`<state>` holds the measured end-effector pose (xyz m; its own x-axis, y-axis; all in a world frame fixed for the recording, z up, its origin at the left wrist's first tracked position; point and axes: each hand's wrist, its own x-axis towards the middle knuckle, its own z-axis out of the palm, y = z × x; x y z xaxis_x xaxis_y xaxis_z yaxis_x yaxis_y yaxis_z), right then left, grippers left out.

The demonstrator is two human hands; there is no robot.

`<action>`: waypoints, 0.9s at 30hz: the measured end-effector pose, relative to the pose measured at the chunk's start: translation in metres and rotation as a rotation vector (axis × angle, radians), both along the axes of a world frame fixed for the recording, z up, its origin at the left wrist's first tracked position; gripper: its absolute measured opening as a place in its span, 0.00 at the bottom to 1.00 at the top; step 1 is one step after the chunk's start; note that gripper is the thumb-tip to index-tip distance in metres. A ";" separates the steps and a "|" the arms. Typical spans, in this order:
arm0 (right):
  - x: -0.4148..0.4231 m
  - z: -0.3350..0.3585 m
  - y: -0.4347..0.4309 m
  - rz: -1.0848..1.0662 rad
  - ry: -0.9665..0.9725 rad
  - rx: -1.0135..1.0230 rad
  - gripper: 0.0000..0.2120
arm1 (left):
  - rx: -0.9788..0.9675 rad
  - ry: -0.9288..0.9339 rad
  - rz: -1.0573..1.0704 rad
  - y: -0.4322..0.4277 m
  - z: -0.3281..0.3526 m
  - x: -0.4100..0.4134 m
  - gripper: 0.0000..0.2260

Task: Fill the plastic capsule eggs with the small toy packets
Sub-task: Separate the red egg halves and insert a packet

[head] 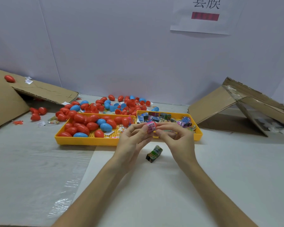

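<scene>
My left hand (133,138) and my right hand (175,136) meet above the table and together pinch a pink toy packet (150,126); a bit of red plastic shows behind it, mostly hidden by my fingers. A green and black toy packet (154,153) lies on the white sheet just below my hands. The left yellow tray (85,140) holds several red and blue capsule eggs (92,125). The right yellow tray (198,128) holds several small toy packets (162,117).
More red and blue eggs and egg halves (115,104) are heaped behind the trays. Flattened cardboard (39,90) leans at the left with a red egg (9,78) on it; a folded cardboard box (239,102) stands at the right. A white wall closes the back.
</scene>
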<state>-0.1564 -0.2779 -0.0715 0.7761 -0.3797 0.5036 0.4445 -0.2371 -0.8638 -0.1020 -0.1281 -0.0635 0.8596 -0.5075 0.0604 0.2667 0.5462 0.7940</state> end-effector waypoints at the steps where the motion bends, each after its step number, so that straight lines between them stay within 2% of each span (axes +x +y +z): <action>1: 0.000 0.000 0.000 -0.005 0.002 -0.006 0.06 | 0.002 -0.004 0.004 0.000 0.000 0.000 0.18; 13: -0.001 0.004 -0.004 -0.010 0.048 0.009 0.08 | 0.016 -0.062 -0.014 -0.001 -0.002 0.000 0.15; 19: -0.002 0.007 -0.006 0.062 0.088 0.045 0.11 | 0.031 -0.069 -0.046 0.000 -0.001 0.000 0.18; 27: -0.001 0.006 -0.005 0.021 0.083 -0.137 0.12 | 0.079 -0.073 -0.051 0.000 0.001 -0.002 0.18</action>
<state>-0.1570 -0.2826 -0.0652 0.8242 -0.2947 0.4836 0.3793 -0.3468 -0.8578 -0.1038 -0.1285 -0.0628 0.8272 -0.5561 0.0801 0.2326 0.4688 0.8522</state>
